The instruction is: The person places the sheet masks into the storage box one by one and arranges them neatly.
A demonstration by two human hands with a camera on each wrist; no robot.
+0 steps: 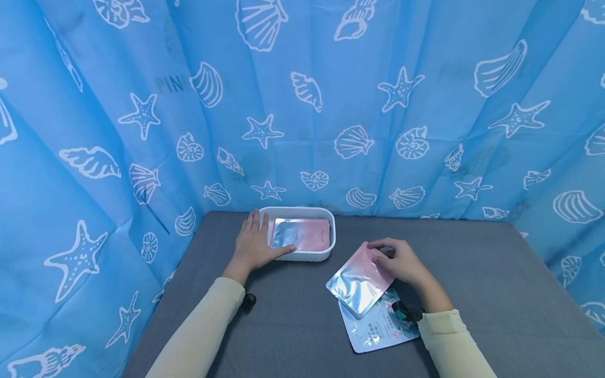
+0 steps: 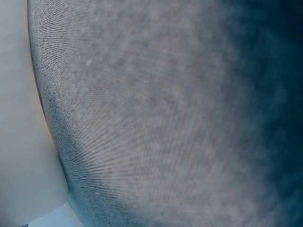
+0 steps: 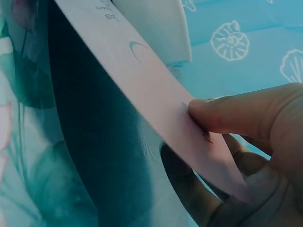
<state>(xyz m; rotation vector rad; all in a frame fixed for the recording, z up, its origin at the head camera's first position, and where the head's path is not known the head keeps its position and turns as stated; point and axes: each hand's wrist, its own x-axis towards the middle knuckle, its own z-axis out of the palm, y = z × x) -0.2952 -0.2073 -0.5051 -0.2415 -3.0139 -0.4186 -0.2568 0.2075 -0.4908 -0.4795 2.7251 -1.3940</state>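
Observation:
My left hand [image 1: 252,244] rests with spread, straight fingers at the left side of a white tub [image 1: 323,256], its thumb along the front rim. Inside the tub lies a pink-and-silver foil packet [image 1: 309,234]. To the right, my right hand [image 1: 402,261] pinches the upper right edge of another pink-and-silver foil packet [image 1: 361,275]. The right wrist view shows the thumb on the pink face of this packet [image 3: 156,101] and fingers behind it. It is tilted above a pale blue floral packet [image 1: 375,333], partly covering it. The left wrist view shows no fingers.
Grey cloth [image 1: 283,315] covers the table. A blue curtain [image 1: 302,121] with white shells and starfish hangs behind it and along both sides. The tub stands near the table's back edge, close to the curtain.

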